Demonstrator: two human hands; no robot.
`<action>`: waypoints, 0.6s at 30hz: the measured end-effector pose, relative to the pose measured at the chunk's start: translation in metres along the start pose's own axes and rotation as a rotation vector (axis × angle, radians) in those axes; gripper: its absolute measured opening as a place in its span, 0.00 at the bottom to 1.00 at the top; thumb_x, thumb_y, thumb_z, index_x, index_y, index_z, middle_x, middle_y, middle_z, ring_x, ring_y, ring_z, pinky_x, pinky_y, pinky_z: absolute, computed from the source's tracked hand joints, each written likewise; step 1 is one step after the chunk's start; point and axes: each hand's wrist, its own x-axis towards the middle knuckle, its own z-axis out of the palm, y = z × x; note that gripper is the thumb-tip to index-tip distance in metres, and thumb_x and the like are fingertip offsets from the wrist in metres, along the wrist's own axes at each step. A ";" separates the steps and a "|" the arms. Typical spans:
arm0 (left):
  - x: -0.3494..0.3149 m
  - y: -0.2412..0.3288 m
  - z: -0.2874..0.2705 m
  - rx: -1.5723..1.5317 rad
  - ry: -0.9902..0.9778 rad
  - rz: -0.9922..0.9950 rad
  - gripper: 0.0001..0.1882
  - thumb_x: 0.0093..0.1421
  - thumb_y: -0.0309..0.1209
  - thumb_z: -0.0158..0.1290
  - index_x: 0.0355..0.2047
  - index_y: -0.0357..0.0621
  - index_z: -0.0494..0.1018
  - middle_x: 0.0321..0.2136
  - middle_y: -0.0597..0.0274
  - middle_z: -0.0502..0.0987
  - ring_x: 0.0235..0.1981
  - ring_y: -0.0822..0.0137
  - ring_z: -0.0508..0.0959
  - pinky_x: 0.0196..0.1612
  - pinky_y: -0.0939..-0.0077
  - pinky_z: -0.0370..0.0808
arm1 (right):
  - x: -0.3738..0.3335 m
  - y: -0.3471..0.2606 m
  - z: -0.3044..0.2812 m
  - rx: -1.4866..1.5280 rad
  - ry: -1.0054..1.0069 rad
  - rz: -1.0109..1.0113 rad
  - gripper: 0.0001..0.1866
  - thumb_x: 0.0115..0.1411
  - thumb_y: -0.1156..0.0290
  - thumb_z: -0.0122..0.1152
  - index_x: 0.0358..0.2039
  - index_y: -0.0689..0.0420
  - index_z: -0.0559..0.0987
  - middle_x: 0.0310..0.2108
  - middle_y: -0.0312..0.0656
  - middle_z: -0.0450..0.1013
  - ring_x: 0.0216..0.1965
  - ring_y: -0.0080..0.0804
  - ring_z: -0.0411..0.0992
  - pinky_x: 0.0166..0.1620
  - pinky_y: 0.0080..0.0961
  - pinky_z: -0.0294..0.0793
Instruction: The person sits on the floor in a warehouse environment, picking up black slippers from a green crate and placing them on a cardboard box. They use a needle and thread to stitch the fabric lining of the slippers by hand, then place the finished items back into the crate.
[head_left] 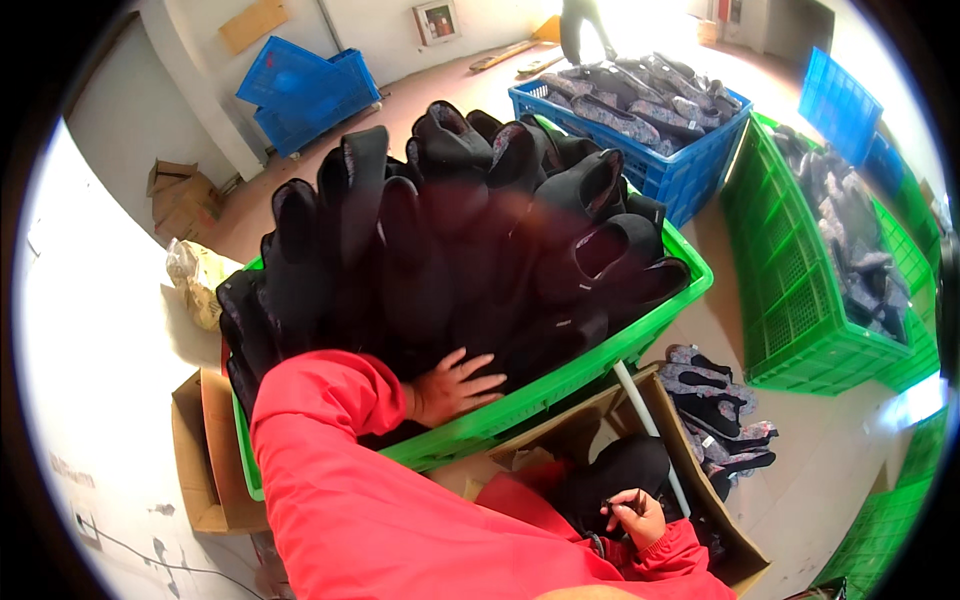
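Note:
A green plastic crate [600,365] stands in front of me, heaped with black slip-on shoes [415,260], many with patterned linings. My left hand [455,388] reaches into its near side, fingers spread, resting against the dark shoes just inside the rim. Lower and to the right, my right hand [637,515] is closed in a pinch. Something small and dark shows at its fingertips, too small to name. Beneath that hand is an open cardboard box [715,525] with a rounded black thing [625,470] in it, partly hidden by my red sleeve.
Grey patterned shoes [715,410] lie piled on the floor at right. Blue crate [690,180] and green crate [790,300] hold more shoes. A white pole [650,430] slants beside the box. Another cardboard box [205,450] stands left. A person [583,30] stands at the back.

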 end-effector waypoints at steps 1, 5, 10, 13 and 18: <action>-0.001 0.002 0.015 -0.035 -0.016 -0.013 0.31 0.54 0.49 0.49 0.57 0.52 0.70 0.63 0.54 0.63 0.65 0.40 0.58 0.58 0.33 0.58 | 0.003 -0.003 0.001 0.012 0.017 0.042 0.05 0.62 0.81 0.54 0.40 0.64 0.74 0.35 0.50 0.77 0.25 0.30 0.75 0.32 0.20 0.75; -0.006 -0.002 0.069 -0.206 0.206 0.064 0.31 0.52 0.49 0.51 0.55 0.50 0.71 0.61 0.52 0.65 0.63 0.38 0.60 0.57 0.39 0.63 | 0.015 0.001 0.000 0.071 0.042 0.060 0.05 0.62 0.81 0.55 0.38 0.65 0.75 0.35 0.52 0.78 0.22 0.31 0.76 0.27 0.22 0.78; -0.008 -0.005 0.063 -0.209 0.189 0.060 0.30 0.57 0.47 0.50 0.58 0.51 0.68 0.62 0.53 0.65 0.63 0.38 0.60 0.57 0.38 0.64 | 0.032 -0.002 0.021 0.075 0.065 0.082 0.04 0.62 0.80 0.56 0.38 0.64 0.75 0.35 0.51 0.78 0.21 0.31 0.76 0.26 0.23 0.78; -0.008 -0.005 0.039 -0.212 0.237 0.055 0.28 0.59 0.43 0.47 0.59 0.49 0.68 0.63 0.52 0.64 0.64 0.39 0.60 0.60 0.38 0.61 | 0.036 -0.003 0.019 0.100 0.042 0.086 0.05 0.62 0.80 0.56 0.39 0.62 0.76 0.35 0.51 0.79 0.20 0.31 0.76 0.26 0.22 0.77; -0.004 0.001 -0.003 0.010 0.267 -0.007 0.23 0.60 0.37 0.46 0.55 0.48 0.71 0.61 0.54 0.67 0.63 0.46 0.65 0.63 0.51 0.63 | 0.034 -0.006 0.011 0.029 0.010 0.028 0.06 0.62 0.80 0.57 0.39 0.61 0.76 0.34 0.50 0.79 0.21 0.30 0.77 0.23 0.18 0.73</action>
